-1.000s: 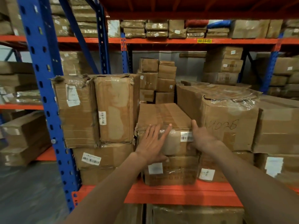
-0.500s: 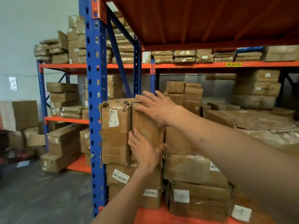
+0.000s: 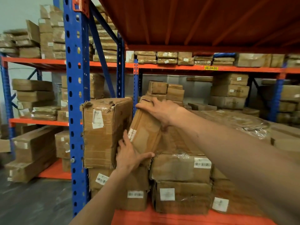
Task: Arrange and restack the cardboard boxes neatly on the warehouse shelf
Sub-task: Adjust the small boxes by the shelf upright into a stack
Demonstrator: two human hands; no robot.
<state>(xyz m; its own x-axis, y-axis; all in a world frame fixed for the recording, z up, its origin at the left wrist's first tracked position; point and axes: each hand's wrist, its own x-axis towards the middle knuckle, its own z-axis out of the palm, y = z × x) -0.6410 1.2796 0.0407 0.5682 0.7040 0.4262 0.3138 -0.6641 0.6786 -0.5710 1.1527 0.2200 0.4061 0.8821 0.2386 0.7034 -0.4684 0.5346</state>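
A tall narrow cardboard box (image 3: 146,133) leans to the right, its top away from the torn upright box (image 3: 103,132) on its left. My right hand (image 3: 159,109) grips its top edge. My left hand (image 3: 129,155) holds its lower left corner, thumb under the bottom. Both upright boxes rest on a labelled flat box (image 3: 116,179). To the right lies a stack of taped flat boxes (image 3: 180,169), topped by a brown box partly hidden behind my right arm.
A blue rack upright (image 3: 76,111) stands just left of the torn box. The orange shelf deck (image 3: 170,218) runs along the bottom and an orange deck (image 3: 194,21) hangs overhead. A large plastic-wrapped carton (image 3: 235,122) sits to the right. More boxes fill the rear racks.
My hands left the flat box in the middle and took hold of the tall narrow box. It has tipped rightward, opening a gap beside the torn box. The view swung left.
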